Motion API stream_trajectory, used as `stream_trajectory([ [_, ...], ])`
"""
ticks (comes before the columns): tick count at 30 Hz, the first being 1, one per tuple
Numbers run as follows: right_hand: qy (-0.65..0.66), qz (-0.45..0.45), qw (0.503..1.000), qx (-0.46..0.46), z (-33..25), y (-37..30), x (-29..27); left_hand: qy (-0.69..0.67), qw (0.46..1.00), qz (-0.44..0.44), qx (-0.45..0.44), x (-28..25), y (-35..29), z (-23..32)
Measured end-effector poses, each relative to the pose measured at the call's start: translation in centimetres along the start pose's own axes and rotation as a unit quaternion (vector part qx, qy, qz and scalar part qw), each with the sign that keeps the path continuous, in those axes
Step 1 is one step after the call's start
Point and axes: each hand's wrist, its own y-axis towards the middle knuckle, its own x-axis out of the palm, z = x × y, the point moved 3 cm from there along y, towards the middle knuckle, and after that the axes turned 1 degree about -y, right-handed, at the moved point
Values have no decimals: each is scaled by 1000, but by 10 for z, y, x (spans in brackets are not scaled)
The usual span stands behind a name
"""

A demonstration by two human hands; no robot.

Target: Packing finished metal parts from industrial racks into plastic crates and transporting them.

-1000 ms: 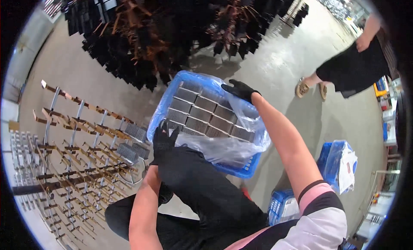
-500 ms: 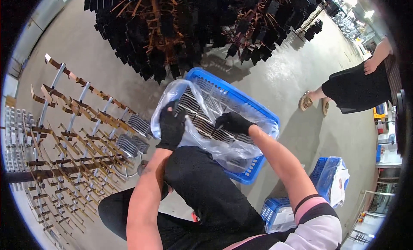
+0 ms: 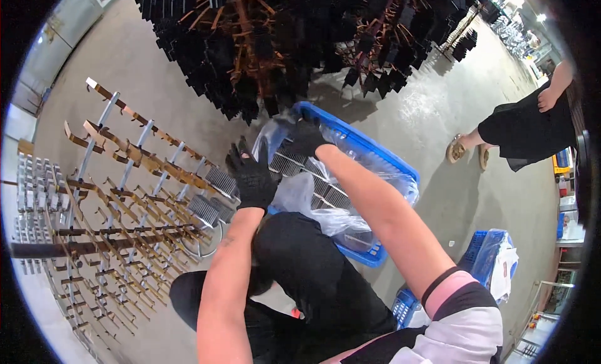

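Left grip (image 3: 253, 178) spread by blue basket (image 3: 383, 154), right grip (image 3: 305, 137) at far rim, closure unclear, grey floor (image 3: 413, 116) rightward

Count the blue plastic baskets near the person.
3: a large blue plastic basket at centre, by the black-gloved right hand; a second blue basket at lower right; a third blue basket left of that, partly behind the sleeve. Others may be hidden.

Left hand (image 3: 254, 180) spread, right hand (image 3: 305, 137) at plastic film (image 3: 295, 192), ribbed blocks (image 3: 329, 193) in blue basket (image 3: 379, 152)
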Motion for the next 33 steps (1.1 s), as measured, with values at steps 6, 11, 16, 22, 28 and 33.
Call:
stream_trajectory([
  [6, 239, -56, 969, 35, -7, -79, 19, -147, 951, -258, 85, 88, -17, -5],
  [11, 448, -285, 823, 204, -46, -133, -54, -296, 919, -255, 58, 104, -28, -1],
  [16, 107, -139, 982, 63, -109, -144, -103, -454, 793, -387, -126, 88, -11, 16],
  [22, -76, -85, 941, 318, -10, -168, -41, -346, 865, -332, 146, 42, 23, 4],
  [28, -83, -5, 874, 479, -30, -231, -123, -179, 923, -301, 161, 57, 23, -82],
  [33, -4, 3, 829, 559, -30, -230, -101, -204, 858, -467, 58, 72, -9, -94],
])
